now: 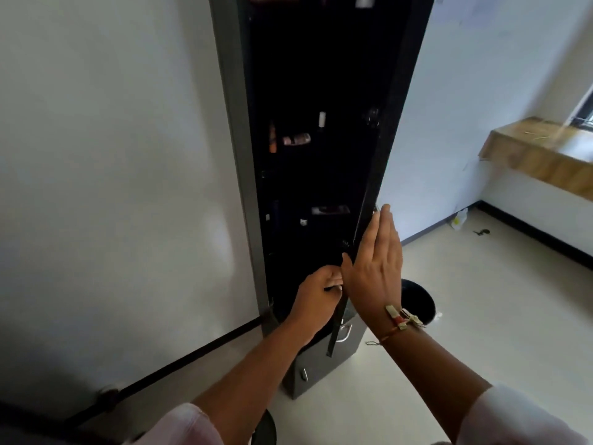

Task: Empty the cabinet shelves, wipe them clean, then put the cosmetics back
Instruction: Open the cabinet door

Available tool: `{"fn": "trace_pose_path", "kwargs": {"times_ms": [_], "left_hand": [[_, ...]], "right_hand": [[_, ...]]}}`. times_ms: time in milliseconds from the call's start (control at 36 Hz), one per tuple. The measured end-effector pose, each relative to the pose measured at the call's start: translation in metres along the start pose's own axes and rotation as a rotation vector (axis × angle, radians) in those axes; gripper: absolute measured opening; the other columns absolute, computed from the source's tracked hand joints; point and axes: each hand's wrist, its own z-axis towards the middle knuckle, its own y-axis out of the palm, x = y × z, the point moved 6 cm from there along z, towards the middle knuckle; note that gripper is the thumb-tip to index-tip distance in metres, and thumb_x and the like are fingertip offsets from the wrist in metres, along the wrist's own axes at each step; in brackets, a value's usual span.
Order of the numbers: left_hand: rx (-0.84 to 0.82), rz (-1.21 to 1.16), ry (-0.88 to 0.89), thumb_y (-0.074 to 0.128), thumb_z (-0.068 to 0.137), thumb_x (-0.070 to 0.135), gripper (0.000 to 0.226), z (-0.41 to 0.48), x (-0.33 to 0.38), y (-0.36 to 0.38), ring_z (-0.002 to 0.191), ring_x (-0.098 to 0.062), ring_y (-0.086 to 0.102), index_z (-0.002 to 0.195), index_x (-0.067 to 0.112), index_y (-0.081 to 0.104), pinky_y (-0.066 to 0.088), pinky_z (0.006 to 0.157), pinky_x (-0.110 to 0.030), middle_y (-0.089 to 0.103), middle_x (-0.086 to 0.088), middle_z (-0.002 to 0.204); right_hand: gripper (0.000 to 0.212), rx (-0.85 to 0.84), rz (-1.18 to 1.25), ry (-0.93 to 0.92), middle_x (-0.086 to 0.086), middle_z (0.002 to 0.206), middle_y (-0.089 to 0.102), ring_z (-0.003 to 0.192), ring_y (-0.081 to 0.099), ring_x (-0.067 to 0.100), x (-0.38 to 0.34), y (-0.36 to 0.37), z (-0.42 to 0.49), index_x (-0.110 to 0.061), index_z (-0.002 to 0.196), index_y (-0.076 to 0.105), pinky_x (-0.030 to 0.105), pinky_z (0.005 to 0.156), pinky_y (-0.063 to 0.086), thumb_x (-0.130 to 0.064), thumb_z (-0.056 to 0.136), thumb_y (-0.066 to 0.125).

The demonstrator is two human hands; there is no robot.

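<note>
Cabinet: tall, upright, door ajar. Left hand fingers curl round the door's lower edge. Right hand fingers straight, flat against it.

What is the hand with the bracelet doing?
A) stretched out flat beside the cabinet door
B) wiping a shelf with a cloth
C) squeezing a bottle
A: the right hand, with the bracelet at its wrist, has straight fingers alongside the door edge and holds nothing.
</note>
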Motion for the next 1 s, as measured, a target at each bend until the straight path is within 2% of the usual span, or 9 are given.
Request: {"fn": "trace_pose_path", "kwargs": {"times_ms": [83,167,250,333,417,500,611,750,1000], "left_hand": [[-0.067,-0.006,0.019,0.051,0.098,0.01,0.03,0.0,0.001,0.008,0.107,0.014,0.055,0.121,0.027,0.062,0.043,0.084,-0.003,0.065,0.017,0.119],[-0.027,0.015,0.023,0.053,0.097,0.009,0.032,0.0,0.0,0.016,0.11,0.009,0.056,0.124,0.025,0.061,0.045,0.095,-0.011,0.064,0.014,0.123],[0.03,0.08,0.056,0.055,0.096,0.012,0.032,0.002,0.004,0.024,0.118,0.002,0.054,0.125,0.027,0.058,0.044,0.096,-0.012,0.061,0.014,0.126],[0.04,0.183,0.079,0.058,0.095,0.018,0.038,0.006,0.006,0.034,0.125,-0.004,0.05,0.13,0.03,0.052,0.043,0.099,-0.016,0.055,0.013,0.132],[0.057,0.292,0.13,0.06,0.093,0.024,0.046,0.009,0.015,0.042,0.129,-0.008,0.048,0.136,0.029,0.046,0.038,0.097,-0.012,0.048,0.011,0.139],[0.056,0.348,0.174,0.061,0.093,0.024,0.054,0.013,0.027,0.052,0.134,-0.006,0.041,0.142,0.027,0.039,0.033,0.102,-0.013,0.043,0.009,0.144],[0.045,0.406,0.24,0.064,0.091,0.026,0.063,0.022,0.039,0.074,0.139,-0.008,0.035,0.145,0.028,0.033,0.036,0.108,-0.021,0.036,0.01,0.15],[-0.01,0.455,0.312,0.063,0.092,0.027,0.072,0.036,0.058,0.107,0.146,-0.01,0.022,0.151,0.028,0.022,0.031,0.113,-0.026,0.022,0.009,0.158],[-0.056,0.576,0.434,0.061,0.093,0.03,0.082,0.065,0.092,0.16,0.148,-0.01,0.005,0.154,0.029,0.007,0.026,0.117,-0.034,0.002,0.01,0.161]], "right_hand": [[0.088,0.008,-0.07,-0.047,0.021,0.158,0.007,0.148,0.008,0.036,0.012,-0.007,-0.003,-0.003,0.151,0.004,0.051,0.118,0.017,-0.031,0.091,0.061],[0.083,0.036,-0.124,-0.115,0.024,0.156,0.011,0.146,0.014,0.04,0.021,-0.015,-0.003,-0.005,0.149,0.016,0.055,0.116,0.022,-0.034,0.088,0.064],[0.08,0.061,-0.153,-0.174,0.026,0.156,0.013,0.146,0.014,0.041,0.031,-0.02,-0.007,-0.009,0.149,0.022,0.059,0.114,0.025,-0.03,0.087,0.068],[0.086,0.055,-0.186,-0.201,0.024,0.158,0.009,0.147,0.01,0.041,0.044,-0.022,-0.012,-0.014,0.153,0.016,0.06,0.114,0.024,-0.028,0.087,0.069],[0.091,0.03,-0.212,-0.181,0.022,0.159,0.003,0.148,0.002,0.038,0.06,-0.026,-0.015,-0.018,0.154,0.008,0.059,0.116,0.02,-0.027,0.087,0.069],[0.091,-0.004,-0.247,-0.142,0.022,0.159,0.003,0.148,0.003,0.04,0.082,-0.032,-0.018,-0.018,0.154,0.014,0.058,0.117,0.017,-0.025,0.084,0.072],[0.089,-0.022,-0.271,-0.09,0.019,0.16,-0.005,0.148,0.0,0.039,0.114,-0.043,-0.02,-0.018,0.154,0.017,0.057,0.118,0.013,-0.028,0.084,0.071],[0.095,-0.023,-0.268,-0.033,0.015,0.16,-0.016,0.148,-0.006,0.037,0.149,-0.054,-0.016,-0.019,0.154,0.013,0.056,0.118,0.013,-0.02,0.082,0.073],[0.098,-0.093,-0.258,0.045,0.014,0.16,-0.016,0.149,-0.007,0.035,0.202,-0.061,-0.003,-0.022,0.155,0.005,0.053,0.119,0.01,-0.017,0.082,0.07]]}}
